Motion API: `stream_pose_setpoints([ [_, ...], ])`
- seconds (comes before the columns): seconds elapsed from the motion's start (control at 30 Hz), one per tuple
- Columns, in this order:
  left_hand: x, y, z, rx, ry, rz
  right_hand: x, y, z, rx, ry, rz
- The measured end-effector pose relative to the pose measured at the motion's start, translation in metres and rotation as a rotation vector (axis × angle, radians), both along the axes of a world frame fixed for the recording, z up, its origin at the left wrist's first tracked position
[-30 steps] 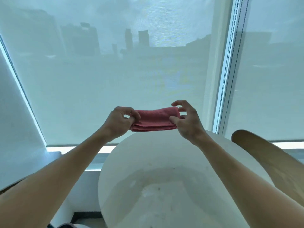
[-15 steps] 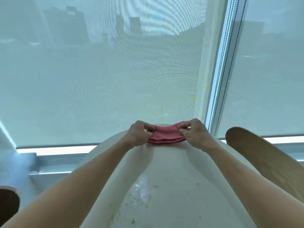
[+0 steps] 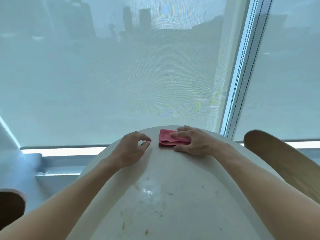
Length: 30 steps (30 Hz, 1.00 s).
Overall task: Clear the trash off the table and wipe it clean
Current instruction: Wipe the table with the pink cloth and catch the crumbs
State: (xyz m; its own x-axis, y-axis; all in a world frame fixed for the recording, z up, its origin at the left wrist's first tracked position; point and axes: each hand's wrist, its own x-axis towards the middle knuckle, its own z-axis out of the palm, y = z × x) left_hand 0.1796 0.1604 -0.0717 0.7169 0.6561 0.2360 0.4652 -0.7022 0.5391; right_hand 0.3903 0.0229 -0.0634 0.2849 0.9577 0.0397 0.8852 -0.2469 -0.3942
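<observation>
I see the folded red microfibre cloth (image 3: 170,139) at the far edge of the round white bench (image 3: 173,179), long axis left-right. My right hand (image 3: 194,142) presses it with flat fingers; my left hand (image 3: 129,148) hovers just left of it, loosely curled, holding nothing. Crumbs and smears lie nearer me.

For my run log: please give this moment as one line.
right hand: flat on red cloth | left hand: free | table: crumbs, wet

Your right hand (image 3: 192,142) presses flat on the folded red cloth (image 3: 168,139) at the far edge of the round white table (image 3: 173,170); your left hand (image 3: 129,149) hovers beside it, fingers loosely curled, above smears and crumbs (image 3: 147,191).
</observation>
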Motion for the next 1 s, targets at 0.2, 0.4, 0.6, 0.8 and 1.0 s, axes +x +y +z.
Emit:
stream_pose_setpoints([
  [0.2,-0.04,0.004,-0.007,-0.017,-0.007,0.022,-0.015,0.007,-0.01,0.071,0.012,-0.033],
  [0.4,-0.052,0.003,-0.009,-0.052,-0.002,0.0,-0.063,0.003,-0.01,0.104,0.042,-0.002],
  [0.6,-0.055,0.007,-0.01,-0.077,-0.002,-0.008,-0.109,-0.008,-0.013,0.124,0.097,0.047],
  [0.8,-0.063,0.011,-0.011,-0.15,-0.047,-0.002,-0.142,-0.024,-0.013,0.201,0.166,0.113],
  [1.0,-0.084,-0.009,-0.004,-0.278,-0.182,-0.029,-0.105,-0.026,0.002,0.514,0.737,-0.059],
])
